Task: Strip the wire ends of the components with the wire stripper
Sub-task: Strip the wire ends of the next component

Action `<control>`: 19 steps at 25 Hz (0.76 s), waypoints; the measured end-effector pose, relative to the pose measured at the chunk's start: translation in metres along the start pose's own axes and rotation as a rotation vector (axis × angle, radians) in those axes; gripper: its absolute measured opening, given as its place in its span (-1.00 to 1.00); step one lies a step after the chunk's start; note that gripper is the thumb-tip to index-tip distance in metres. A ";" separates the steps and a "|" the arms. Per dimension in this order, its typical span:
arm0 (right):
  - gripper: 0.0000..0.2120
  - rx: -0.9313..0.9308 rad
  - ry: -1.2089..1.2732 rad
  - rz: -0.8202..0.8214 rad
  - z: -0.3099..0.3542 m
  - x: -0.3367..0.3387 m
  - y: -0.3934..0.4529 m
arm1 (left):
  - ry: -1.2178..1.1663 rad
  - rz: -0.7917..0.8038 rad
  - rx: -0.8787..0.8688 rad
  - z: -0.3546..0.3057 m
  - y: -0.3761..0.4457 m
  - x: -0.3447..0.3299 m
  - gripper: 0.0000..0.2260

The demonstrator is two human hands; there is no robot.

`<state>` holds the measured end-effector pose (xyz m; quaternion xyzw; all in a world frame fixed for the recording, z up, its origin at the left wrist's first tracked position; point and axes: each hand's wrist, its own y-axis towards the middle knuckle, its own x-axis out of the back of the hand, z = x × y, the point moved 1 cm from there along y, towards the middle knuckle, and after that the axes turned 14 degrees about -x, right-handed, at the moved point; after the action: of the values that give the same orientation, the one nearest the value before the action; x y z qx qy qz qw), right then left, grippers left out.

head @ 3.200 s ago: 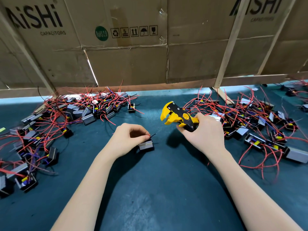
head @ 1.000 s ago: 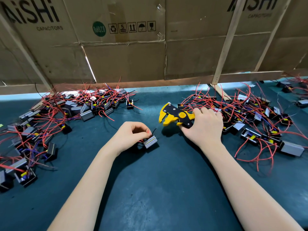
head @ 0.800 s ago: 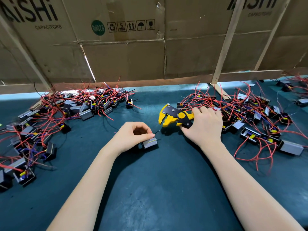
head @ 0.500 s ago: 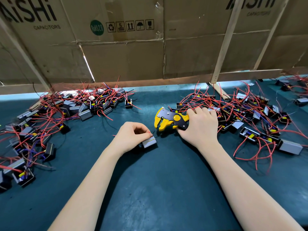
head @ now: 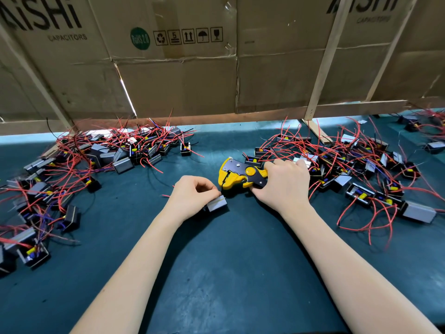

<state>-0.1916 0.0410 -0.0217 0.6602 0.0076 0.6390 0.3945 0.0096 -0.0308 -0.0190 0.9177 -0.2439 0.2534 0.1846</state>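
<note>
A dark teal mat is covering the whole bench, and a cardboard wall on wooden slats is closing off the far edge behind the wire stripper. The stripper is lying low over the middle of the mat, the right hand curling round its handles, yellow head pointing left. Just left of it, the left hand is pinching a small grey component sitting on the mat, touching the stripper's nose. Left of the stripper a heap of red-wired components is sprawling; right of it another heap is crowding the knuckles. Nearer than the stripper, bare mat is lying open between the forearms.
</note>
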 end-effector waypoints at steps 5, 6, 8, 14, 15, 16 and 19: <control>-0.58 -0.013 -0.066 0.089 0.000 0.000 0.002 | -0.022 -0.008 0.003 -0.001 -0.001 0.001 -0.87; -0.57 -0.015 -0.060 0.087 0.001 0.001 0.001 | -0.021 -0.008 0.002 -0.001 -0.001 0.002 -0.86; -0.56 0.000 -0.002 0.027 0.002 0.003 -0.001 | -0.013 -0.004 -0.003 -0.002 -0.002 0.004 -0.86; -0.52 -0.162 0.222 -0.069 -0.009 0.006 0.000 | 0.058 -0.084 -0.196 -0.010 -0.005 -0.002 -0.88; -0.53 -0.189 0.268 -0.074 -0.011 0.008 0.001 | -0.078 -0.049 -0.258 -0.013 -0.007 -0.004 -0.91; -0.54 -0.209 0.315 -0.077 -0.013 0.011 0.002 | -0.205 0.019 -0.306 -0.018 -0.009 -0.007 -0.86; -0.54 -0.276 0.486 -0.089 -0.014 0.021 0.004 | -0.249 0.036 -0.401 -0.018 -0.007 -0.004 -0.60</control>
<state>-0.2017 0.0565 -0.0042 0.4267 0.0437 0.7556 0.4951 0.0034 -0.0154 -0.0078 0.8825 -0.3264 0.0878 0.3270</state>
